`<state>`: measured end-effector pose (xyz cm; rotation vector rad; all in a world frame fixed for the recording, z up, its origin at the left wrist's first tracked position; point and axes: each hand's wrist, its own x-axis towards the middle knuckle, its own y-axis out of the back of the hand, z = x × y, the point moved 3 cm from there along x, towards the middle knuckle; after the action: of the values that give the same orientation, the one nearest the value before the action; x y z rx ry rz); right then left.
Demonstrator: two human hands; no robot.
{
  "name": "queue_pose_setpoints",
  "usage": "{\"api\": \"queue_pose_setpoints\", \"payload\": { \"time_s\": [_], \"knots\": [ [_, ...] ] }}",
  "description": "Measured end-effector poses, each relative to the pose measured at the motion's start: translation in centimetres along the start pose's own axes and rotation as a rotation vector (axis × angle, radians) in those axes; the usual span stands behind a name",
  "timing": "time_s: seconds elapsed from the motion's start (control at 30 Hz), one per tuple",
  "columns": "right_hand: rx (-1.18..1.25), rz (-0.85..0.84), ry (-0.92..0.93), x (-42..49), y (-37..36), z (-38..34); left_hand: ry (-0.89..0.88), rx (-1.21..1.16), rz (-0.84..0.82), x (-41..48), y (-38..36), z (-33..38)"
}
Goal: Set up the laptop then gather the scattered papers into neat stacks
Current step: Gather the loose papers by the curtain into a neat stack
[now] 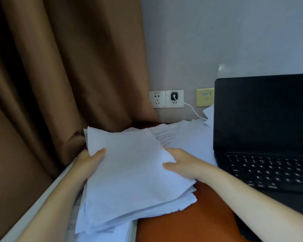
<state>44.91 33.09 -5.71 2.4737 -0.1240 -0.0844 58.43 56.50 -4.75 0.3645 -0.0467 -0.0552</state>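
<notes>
A: In the head view, how many hands are showing?

B: Two. The left hand [87, 163] is gripping the left edge of the stack of papers [135, 172], thumb on top. The right hand [180, 165] is gripping the right edge, thumb on top too. The hands are sitting apart, with the one stack between them.

A: How many laptops?

B: One laptop [262, 119]. It is standing open to the right of the right hand, and its screen is looking dark. The right arm is reaching across in front of its keys.

A: Is more paper lying around?

B: Yes. Loose papers [187, 135] are lying just behind the right hand, up against the laptop. I cannot count them.

A: What else is sitting near?

B: One brown curtain [59, 67] is hanging behind the left hand, close to the stack's far corner. Two white sockets [157, 99] are showing on the wall [217, 32] beyond the hands. One plug [174, 97] is sitting in the right one, and one white cable [192, 110] is running toward the laptop. One yellow plate [205, 97] is sitting beside them. The orange-brown desk [191, 215] is showing under the right arm.
</notes>
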Motion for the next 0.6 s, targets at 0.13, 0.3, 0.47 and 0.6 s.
{"api": "queue_pose_setpoints", "payload": {
  "time_s": [0.13,0.3,0.47,0.6],
  "knots": [
    [-0.484,0.044,-0.051,-0.5,0.6,-0.6,-0.138,0.122,-0.039,-0.5,0.7,0.5],
    [-0.851,-0.070,-0.219,-1.6,3.5,-0.3,-0.263,0.131,-0.040,-1.2,1.7,1.4],
    [-0.931,-0.075,-0.164,-1.6,3.1,-0.7,-0.265,0.122,-0.068,-1.1,1.8,1.1],
    [-1.045,0.034,-0.076,-1.7,2.7,-1.2,-0.229,0.091,-0.067,-0.9,1.9,0.8]
  ]
}}
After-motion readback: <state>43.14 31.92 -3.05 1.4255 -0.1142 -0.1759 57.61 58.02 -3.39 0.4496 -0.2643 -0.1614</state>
